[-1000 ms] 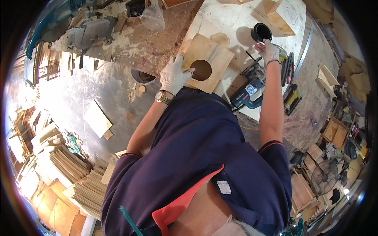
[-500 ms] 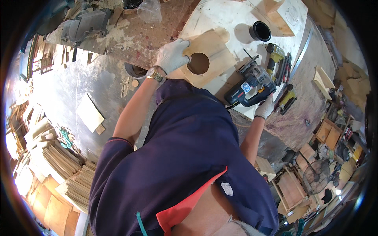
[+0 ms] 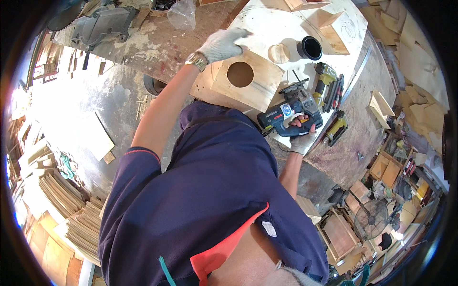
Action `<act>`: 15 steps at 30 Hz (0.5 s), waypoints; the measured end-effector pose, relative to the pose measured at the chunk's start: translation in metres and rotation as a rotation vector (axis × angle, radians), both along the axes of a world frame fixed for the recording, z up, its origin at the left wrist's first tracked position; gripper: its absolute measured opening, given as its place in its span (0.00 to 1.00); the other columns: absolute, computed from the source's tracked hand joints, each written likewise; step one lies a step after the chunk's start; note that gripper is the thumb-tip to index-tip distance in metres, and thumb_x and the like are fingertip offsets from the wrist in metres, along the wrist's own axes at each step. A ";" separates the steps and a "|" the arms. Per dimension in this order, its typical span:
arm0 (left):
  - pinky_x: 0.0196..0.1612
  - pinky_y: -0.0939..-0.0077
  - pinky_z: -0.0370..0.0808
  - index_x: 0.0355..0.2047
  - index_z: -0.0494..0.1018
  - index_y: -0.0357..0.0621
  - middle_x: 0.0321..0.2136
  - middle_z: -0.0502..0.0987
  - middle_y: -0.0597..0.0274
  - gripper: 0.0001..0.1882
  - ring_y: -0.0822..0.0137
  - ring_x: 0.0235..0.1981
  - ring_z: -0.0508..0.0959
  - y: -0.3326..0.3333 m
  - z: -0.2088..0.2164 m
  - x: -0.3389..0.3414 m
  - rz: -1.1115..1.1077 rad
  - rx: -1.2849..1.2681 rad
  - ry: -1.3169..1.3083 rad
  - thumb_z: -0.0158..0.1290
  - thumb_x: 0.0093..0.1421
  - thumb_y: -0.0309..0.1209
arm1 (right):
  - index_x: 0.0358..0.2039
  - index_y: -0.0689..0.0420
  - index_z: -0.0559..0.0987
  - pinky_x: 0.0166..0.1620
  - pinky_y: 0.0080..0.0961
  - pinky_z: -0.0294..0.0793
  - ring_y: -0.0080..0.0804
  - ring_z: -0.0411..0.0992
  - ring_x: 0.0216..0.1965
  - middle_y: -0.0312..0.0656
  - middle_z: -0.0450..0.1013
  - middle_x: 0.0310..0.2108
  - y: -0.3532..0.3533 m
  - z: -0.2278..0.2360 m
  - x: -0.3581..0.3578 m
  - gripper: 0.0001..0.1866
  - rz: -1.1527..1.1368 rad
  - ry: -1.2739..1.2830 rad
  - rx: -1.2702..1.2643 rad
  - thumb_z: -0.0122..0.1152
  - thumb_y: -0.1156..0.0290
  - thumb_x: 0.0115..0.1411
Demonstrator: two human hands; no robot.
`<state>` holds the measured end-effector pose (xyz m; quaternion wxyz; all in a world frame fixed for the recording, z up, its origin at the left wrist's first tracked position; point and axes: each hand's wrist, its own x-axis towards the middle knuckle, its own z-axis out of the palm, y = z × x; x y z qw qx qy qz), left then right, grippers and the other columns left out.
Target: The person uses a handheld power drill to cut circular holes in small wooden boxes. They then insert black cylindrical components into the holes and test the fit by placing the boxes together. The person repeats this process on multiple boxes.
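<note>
A pale wooden box [image 3: 260, 89] with a round hole in its top face sits on the white board [image 3: 260, 19] in front of me. My left hand [image 3: 222, 45], in a light knitted glove, is over its far left edge with the fingers stretched out, holding nothing. On the right my right hand [image 3: 301, 139], gloved with bare fingertips showing, wraps round the handle of a dark blue jigsaw [image 3: 291, 112]. The jigsaw lies tilted, its blade end pointing away from me. Beyond the box are a round wooden disc [image 3: 278, 54] and a black cup-like cylinder [image 3: 310, 48].
Right of the jigsaw lie a yellow-green power tool [image 3: 324, 78], red-and-black hand tools [image 3: 335, 93] and another yellow-green tool [image 3: 338, 127]. A metal vise [image 3: 102, 28] stands far left. Stacked wooden slats [image 3: 83, 229] and a fan [image 3: 371, 219] are near the lower sides.
My left hand has let go of the holed box and moved away from me. The disc, partly covered before, now shows whole. My right fingers have closed round the jigsaw's handle.
</note>
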<state>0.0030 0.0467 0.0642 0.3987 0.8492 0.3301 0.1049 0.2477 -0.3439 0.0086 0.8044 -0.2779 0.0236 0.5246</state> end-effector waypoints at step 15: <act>0.59 0.62 0.75 0.61 0.71 0.46 0.57 0.79 0.55 0.28 0.56 0.58 0.78 -0.033 -0.058 -0.027 0.288 -0.189 -0.201 0.49 0.71 0.52 | 0.50 0.64 0.78 0.39 0.26 0.78 0.28 0.78 0.37 0.44 0.80 0.40 0.053 0.201 -0.050 0.25 0.347 -1.244 -0.706 0.75 0.71 0.54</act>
